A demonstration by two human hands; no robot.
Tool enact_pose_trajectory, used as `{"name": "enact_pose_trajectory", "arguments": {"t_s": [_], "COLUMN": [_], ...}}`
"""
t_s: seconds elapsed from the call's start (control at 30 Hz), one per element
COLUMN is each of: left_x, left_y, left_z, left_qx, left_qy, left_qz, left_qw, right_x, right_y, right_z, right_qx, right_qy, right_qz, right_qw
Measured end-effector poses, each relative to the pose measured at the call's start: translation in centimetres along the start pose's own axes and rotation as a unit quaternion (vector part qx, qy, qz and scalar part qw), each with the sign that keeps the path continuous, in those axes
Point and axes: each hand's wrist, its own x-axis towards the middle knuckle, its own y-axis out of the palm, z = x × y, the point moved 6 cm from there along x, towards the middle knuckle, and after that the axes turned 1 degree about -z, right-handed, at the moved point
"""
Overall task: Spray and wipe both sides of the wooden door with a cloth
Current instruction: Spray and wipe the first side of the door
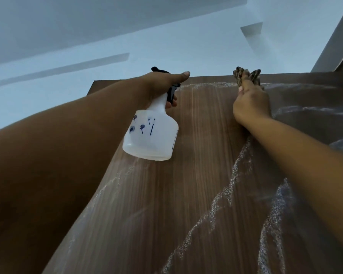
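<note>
Up near the top edge of the wooden door (196, 175), both arms are raised against its face. The left hand (166, 86) grips the neck of a white spray bottle (151, 135), fingers curled around the black trigger head with the thumb stretched along the top; the bottle hangs below that hand, its base close to the door's left side, blue marks on its wall. To the right of it, the right hand (251, 103) presses a bunched brownish cloth (246, 76) against the door just under the top edge, fingers closed over it, folds sticking up past the fingertips. Wet streaks (222, 194) and misted arcs run down the wood below and beside that hand. Above the door, a pale ceiling (107, 26).
</note>
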Motion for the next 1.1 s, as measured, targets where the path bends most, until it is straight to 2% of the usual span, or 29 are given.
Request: {"name": "enact_pose_trajectory", "arguments": {"t_s": [0.27,0.33,0.53,0.63,0.73,0.8,0.9,0.97,1.1], "left_x": [0.7,0.5,0.5,-0.1,-0.6,-1.1,-1.6,-1.9,-2.6], "left_y": [0.4,0.2,-3.3,-4.7,-6.7,-7.9,-8.9,-9.1,-9.2], "left_z": [0.6,0.5,-0.2,0.3,1.0,1.3,1.6,1.9,2.8], "left_qx": [-0.002,-0.04,-0.069,-0.062,-0.094,-0.116,-0.13,-0.127,-0.122], "left_qy": [0.004,0.008,0.022,0.019,0.012,0.01,0.013,0.012,0.012], "left_qz": [0.028,0.04,0.02,0.015,-0.011,-0.024,-0.029,-0.029,-0.04], "left_qw": [1.0,0.998,0.997,0.998,0.995,0.993,0.991,0.991,0.992], "right_x": [0.7,0.4,1.2,1.3,-0.5,-1.9,-4.1,-3.5,3.2], "right_y": [-0.6,-0.4,1.9,4.5,9.0,12.4,15.5,15.8,14.7], "right_z": [1.1,2.0,4.8,6.4,9.9,13.8,19.6,20.0,15.0], "right_qx": [-0.023,-0.031,-0.07,-0.102,-0.187,-0.202,-0.204,-0.222,-0.295], "right_qy": [-0.019,-0.034,-0.069,-0.027,0.001,-0.061,-0.241,-0.252,-0.209], "right_qz": [-0.007,0.001,0.011,0.079,0.172,0.217,0.29,0.31,0.247], "right_qw": [1.0,0.999,0.995,0.991,0.967,0.953,0.903,0.89,0.899]}}
